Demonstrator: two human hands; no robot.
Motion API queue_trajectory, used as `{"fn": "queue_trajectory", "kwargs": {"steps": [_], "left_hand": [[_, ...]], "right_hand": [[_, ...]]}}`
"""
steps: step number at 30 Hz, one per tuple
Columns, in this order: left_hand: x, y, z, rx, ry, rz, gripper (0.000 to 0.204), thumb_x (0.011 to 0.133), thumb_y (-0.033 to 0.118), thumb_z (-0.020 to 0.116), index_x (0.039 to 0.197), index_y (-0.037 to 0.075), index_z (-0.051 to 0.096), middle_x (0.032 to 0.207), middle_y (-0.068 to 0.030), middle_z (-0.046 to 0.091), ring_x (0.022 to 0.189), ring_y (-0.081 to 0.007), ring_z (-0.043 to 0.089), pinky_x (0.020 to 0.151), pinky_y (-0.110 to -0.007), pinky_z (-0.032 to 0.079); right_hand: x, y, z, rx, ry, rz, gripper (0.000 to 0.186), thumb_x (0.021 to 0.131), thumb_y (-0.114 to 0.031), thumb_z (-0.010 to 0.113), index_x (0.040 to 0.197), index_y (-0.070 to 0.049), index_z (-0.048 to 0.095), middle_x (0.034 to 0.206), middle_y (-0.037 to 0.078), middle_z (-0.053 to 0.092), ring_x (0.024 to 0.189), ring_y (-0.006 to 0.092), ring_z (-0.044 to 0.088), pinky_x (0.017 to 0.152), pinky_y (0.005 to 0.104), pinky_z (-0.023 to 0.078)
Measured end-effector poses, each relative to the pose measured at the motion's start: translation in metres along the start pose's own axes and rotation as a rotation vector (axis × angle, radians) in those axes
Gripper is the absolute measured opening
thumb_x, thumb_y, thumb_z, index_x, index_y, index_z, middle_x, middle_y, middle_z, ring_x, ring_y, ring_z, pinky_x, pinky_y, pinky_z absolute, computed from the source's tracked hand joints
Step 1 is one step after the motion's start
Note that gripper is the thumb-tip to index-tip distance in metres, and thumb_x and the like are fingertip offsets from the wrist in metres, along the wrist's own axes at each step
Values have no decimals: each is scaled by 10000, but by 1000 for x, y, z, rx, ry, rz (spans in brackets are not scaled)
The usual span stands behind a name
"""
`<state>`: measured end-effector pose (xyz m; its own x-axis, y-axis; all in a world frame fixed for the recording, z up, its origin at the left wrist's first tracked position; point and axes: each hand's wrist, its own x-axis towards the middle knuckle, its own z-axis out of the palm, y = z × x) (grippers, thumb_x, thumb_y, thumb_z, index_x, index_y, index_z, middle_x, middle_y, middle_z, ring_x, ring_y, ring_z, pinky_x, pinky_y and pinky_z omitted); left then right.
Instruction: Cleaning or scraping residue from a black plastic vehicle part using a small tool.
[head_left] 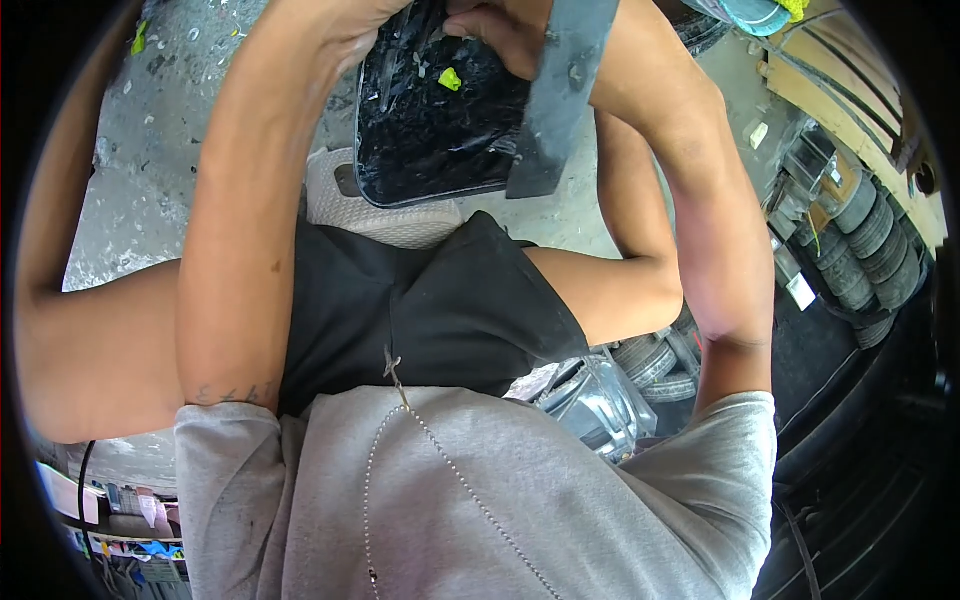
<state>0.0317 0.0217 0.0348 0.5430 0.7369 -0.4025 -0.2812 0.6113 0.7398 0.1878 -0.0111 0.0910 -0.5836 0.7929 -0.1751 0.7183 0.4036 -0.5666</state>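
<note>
A black, shiny panel (430, 140) with rounded corners lies between my knees, dusted with small scraps. On it sits a small yellow-green piece (450, 78). My left hand (372, 14) is at the panel's top left, its fingers cut off by the upper edge of the picture. Over the panel's upper right, my right hand (500, 36) has curled fingers; what they hold, if anything, cannot be made out. A flat dark grey strip (560, 110) slants down in front of the right hand and overlaps the panel's right edge.
Beneath the panel shows a pale textured plastic seat (415, 222). Stacked tyres (865, 245) stand at the right, with more tyres (655, 365) by a clear plastic bag (605, 400). A cluttered shelf (135, 525) is at lower left. Scraps dot the grey floor (165, 130).
</note>
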Motion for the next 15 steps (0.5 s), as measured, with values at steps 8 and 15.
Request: {"fn": "queue_trajectory", "kwargs": {"steps": [8, 15], "left_hand": [[-5, 2, 5, 46, 33, 40, 518, 745, -169, 479, 1206, -21, 664, 1009, -85, 719, 871, -155, 682, 785, -268, 558], [-4, 2, -1, 51, 8, -9, 547, 746, -137, 501, 1259, -29, 657, 1015, -105, 727, 818, -144, 679, 757, -267, 551]], "right_hand": [[1, 5, 15, 27, -172, 101, 41, 814, -53, 671, 833, -28, 644, 850, 156, 660, 923, 331, 661, 928, 451, 401], [-43, -12, -13, 54, 68, 481, 115, 851, -67, 698, 945, -119, 740, 911, 84, 683, 944, 279, 628, 812, 426, 374]]}}
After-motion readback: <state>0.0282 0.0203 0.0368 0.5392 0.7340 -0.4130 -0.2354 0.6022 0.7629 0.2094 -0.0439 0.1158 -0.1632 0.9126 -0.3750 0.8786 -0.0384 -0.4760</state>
